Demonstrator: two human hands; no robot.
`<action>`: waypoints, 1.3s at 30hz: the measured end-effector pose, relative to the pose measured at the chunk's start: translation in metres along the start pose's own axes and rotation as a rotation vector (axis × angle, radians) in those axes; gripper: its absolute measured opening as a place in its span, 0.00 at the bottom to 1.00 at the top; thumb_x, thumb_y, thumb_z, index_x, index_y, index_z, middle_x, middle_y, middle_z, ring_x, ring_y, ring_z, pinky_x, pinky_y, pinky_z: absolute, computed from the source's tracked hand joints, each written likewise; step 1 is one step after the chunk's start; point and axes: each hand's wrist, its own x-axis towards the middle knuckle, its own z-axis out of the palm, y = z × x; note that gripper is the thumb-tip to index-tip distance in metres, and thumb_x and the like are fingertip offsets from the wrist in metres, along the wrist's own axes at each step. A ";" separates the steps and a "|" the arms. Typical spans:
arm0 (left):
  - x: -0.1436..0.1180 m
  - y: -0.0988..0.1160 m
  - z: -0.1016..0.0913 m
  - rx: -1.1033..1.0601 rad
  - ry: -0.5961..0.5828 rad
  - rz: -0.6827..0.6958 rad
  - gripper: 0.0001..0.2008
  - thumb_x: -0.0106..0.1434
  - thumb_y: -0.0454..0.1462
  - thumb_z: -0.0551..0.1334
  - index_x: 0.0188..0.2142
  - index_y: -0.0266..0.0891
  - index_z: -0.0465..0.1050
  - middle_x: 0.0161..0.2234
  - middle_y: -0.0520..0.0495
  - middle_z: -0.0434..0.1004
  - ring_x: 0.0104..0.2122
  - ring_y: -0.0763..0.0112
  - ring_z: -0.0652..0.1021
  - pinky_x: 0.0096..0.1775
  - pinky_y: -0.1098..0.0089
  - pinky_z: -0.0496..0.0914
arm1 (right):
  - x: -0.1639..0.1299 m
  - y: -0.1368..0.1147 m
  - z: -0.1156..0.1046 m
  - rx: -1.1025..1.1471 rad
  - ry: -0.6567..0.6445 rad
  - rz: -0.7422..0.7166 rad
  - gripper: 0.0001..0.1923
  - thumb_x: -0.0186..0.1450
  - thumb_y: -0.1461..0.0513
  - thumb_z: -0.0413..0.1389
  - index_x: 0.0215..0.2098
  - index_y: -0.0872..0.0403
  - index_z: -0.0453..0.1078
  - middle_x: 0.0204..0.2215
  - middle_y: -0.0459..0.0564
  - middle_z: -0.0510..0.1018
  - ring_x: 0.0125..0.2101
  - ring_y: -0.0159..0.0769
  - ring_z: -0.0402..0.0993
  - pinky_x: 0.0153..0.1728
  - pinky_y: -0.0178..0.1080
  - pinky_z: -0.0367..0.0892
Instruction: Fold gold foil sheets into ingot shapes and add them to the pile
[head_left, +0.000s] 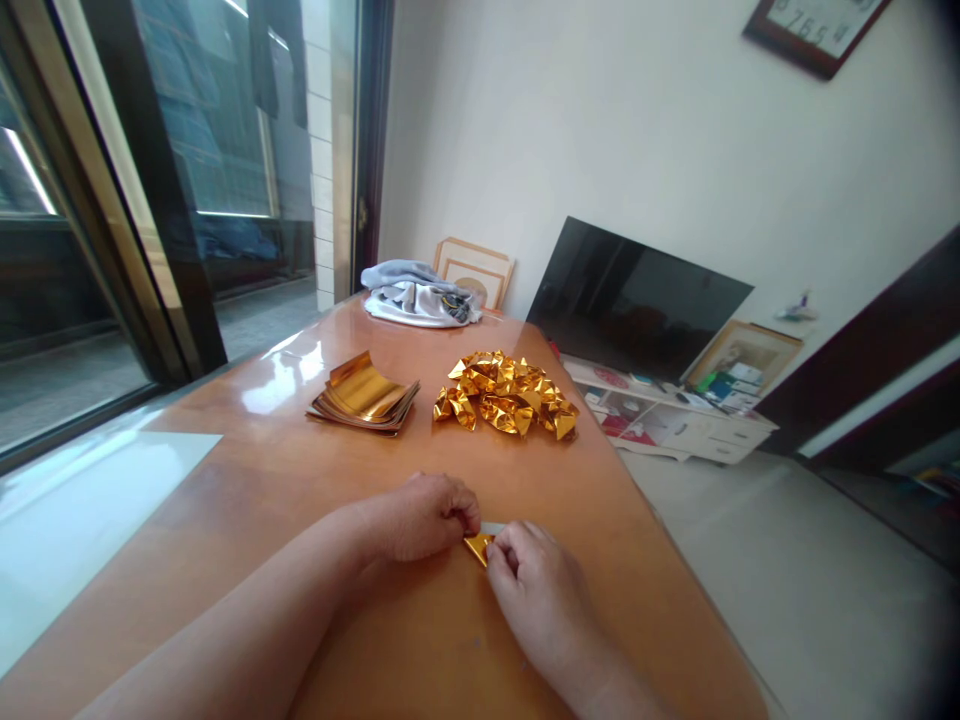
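Observation:
Between my two hands is a small piece of folded gold foil paper (pixel 478 547), its white back showing along the far edge. My left hand (pixel 431 517) pinches its left corner with bent fingers. On the other side, my right hand (pixel 531 575) grips the right part, thumb and forefinger pressed together. Much of the paper is hidden behind the fingers. Beyond my left hand lies a curling stack of flat gold foil sheets (pixel 367 390). Farther right, a heap of folded gold paper pieces (pixel 514 390) rests near the table's right edge.
The glossy wooden table (pixel 405 640) stretches away from me. A bundle of pale cloth (pixel 416 300) sits at its far end, with picture frames (pixel 480 270) behind. A pale sheet (pixel 97 510) covers the left side. A television (pixel 637 300) and low white cabinet (pixel 675 425) stand right.

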 end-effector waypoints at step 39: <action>0.004 0.013 0.007 0.115 0.054 -0.104 0.06 0.59 0.35 0.59 0.35 0.45 0.73 0.33 0.54 0.78 0.36 0.65 0.74 0.41 0.65 0.62 | 0.003 -0.005 0.001 -0.142 -0.012 0.071 0.07 0.68 0.65 0.55 0.32 0.51 0.70 0.31 0.46 0.80 0.33 0.37 0.76 0.32 0.38 0.54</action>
